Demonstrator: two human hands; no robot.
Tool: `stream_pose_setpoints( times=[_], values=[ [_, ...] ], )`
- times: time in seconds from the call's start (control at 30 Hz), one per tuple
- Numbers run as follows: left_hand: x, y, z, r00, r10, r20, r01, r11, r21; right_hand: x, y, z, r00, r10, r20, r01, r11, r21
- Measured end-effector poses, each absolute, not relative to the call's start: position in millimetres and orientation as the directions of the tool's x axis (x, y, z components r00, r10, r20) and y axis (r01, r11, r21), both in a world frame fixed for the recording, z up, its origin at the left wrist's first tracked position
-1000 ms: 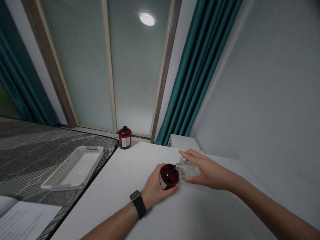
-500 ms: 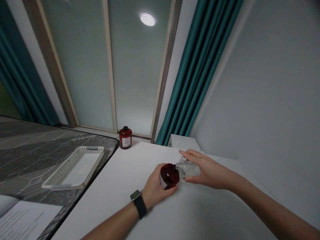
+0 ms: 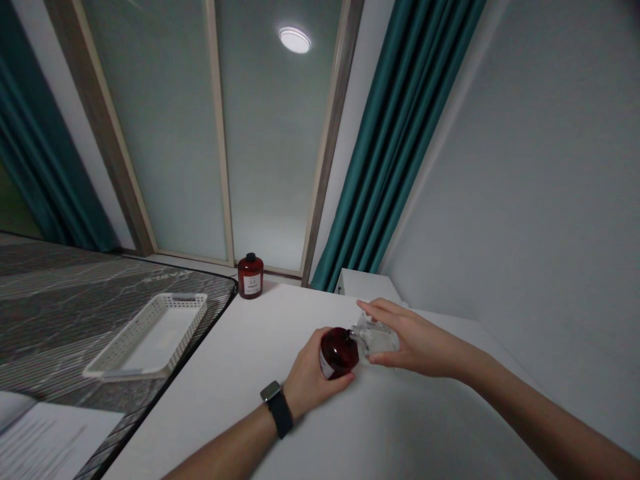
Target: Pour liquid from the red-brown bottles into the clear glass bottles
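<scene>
My left hand (image 3: 313, 373), with a dark watch on its wrist, is wrapped round a dark red bottle (image 3: 341, 350) that has a pale label. To its right, my right hand (image 3: 407, 337) grips a clear glass bottle (image 3: 377, 338), tipped on its side so its neck points left. That neck meets the mouth of the red bottle. Whether liquid is passing between them I cannot make out. Both hands are above the white table (image 3: 280, 327).
A second red bottle (image 3: 251, 277) with a black cap stands at the table's far left corner. Left of the table are a white plastic basket (image 3: 173, 357) and printed papers (image 3: 65, 440) on a dark patterned surface. A white cabinet (image 3: 367, 285) stands beyond the far edge.
</scene>
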State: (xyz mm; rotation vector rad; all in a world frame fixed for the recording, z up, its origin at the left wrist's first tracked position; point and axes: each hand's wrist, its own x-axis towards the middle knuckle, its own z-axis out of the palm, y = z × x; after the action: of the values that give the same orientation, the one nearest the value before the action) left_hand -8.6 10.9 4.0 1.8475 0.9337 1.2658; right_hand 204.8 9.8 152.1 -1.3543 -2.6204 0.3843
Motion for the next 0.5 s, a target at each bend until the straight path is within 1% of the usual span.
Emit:
stream_pose_setpoints(
  times=[0.5],
  values=[
    [-9.3,10.8,3.3,0.256,0.852,0.457,0.148,-0.502,0.852,199.7,10.2,158.5,-0.571,0.821,0.007,0.787,0.549,-0.282]
  ],
)
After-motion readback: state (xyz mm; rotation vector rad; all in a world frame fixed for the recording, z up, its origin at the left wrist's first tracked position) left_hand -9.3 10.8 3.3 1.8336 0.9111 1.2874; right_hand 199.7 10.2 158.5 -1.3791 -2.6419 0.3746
